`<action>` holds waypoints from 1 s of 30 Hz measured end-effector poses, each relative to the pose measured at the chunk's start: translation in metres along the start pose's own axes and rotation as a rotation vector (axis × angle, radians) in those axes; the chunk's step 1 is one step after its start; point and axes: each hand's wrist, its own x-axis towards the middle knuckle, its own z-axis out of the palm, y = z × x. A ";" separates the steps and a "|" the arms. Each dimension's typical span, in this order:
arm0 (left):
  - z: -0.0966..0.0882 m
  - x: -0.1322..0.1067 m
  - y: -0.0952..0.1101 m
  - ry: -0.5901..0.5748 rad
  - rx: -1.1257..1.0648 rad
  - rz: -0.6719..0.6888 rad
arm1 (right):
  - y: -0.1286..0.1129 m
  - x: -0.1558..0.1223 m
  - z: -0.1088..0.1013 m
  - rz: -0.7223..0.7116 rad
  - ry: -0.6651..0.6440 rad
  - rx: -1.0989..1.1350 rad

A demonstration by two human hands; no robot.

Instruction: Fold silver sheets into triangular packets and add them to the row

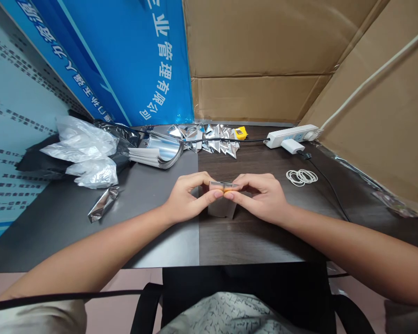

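Over the dark wooden part of the table, a small foil pouch is pinched by its top edge between both hands. My left hand is closed on the left side of that edge, thumb in front and fingers behind. The right side is gripped the same way by my right hand, and the two thumb tips nearly meet. The pouch hangs below the thumbs, its dull pale side showing; whether anything is inside I cannot tell. Beyond my left hand lies a curved stack of flat foil pouches.
Several crumpled silver foil pieces lie along the back beside a yellow tape measure. A white power strip and white cord loops are at right. Clear plastic bags and a folded foil packet lie left.
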 end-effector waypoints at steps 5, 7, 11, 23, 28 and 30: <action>0.001 -0.002 -0.001 0.058 -0.009 0.013 | 0.000 0.000 -0.001 -0.012 -0.003 -0.040; 0.001 -0.002 -0.001 0.095 -0.006 -0.014 | 0.000 0.001 -0.001 -0.039 0.008 -0.043; 0.001 -0.003 0.001 0.140 -0.002 -0.043 | 0.000 0.001 -0.001 -0.027 0.013 -0.018; 0.001 0.000 0.006 0.170 0.062 0.011 | 0.002 0.000 0.000 0.008 0.027 -0.067; 0.000 -0.001 0.007 0.168 0.102 0.002 | 0.001 -0.001 -0.001 0.028 0.020 -0.075; 0.000 -0.001 0.006 0.157 0.095 0.002 | 0.001 0.000 -0.001 0.022 0.014 -0.086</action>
